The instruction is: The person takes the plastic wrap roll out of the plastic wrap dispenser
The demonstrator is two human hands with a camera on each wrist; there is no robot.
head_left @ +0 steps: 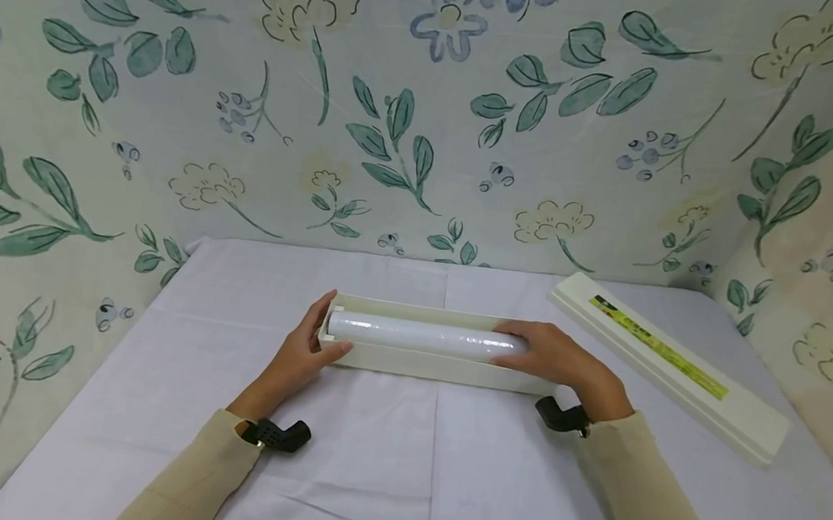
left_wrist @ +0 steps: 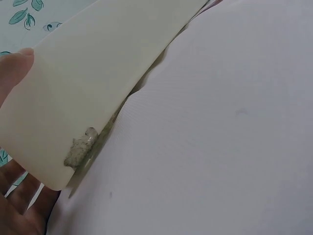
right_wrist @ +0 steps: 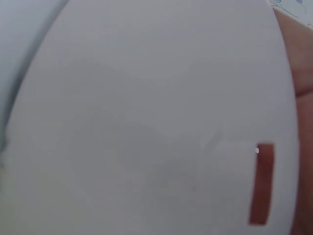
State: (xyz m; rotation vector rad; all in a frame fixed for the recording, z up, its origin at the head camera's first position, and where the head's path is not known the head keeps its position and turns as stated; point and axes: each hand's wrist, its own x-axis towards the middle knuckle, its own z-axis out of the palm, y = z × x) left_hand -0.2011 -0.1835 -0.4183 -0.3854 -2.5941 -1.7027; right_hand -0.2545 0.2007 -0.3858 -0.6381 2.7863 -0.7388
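Note:
A long cream box [head_left: 445, 368] lies lidless across the table, and a glossy white roll of cling film [head_left: 411, 334] sits lengthwise inside it. My left hand [head_left: 309, 341] grips the box's left end, thumb on the front wall and fingers round the end. The left wrist view shows that thumb on the smooth side wall, with a clear, crumpled lump near its lower edge. Over the right end of the roll, my right hand [head_left: 548, 351] holds it between thumb and fingers. A blurred white surface with a reddish-brown rectangle [right_wrist: 262, 184] fills most of the right wrist view.
The box's cream lid [head_left: 670, 366], bearing a yellow-green label, lies slanted on the table to the right. White cloth [head_left: 360, 449] covers the table. A floral curtain [head_left: 425, 132] rises behind it and along the right side.

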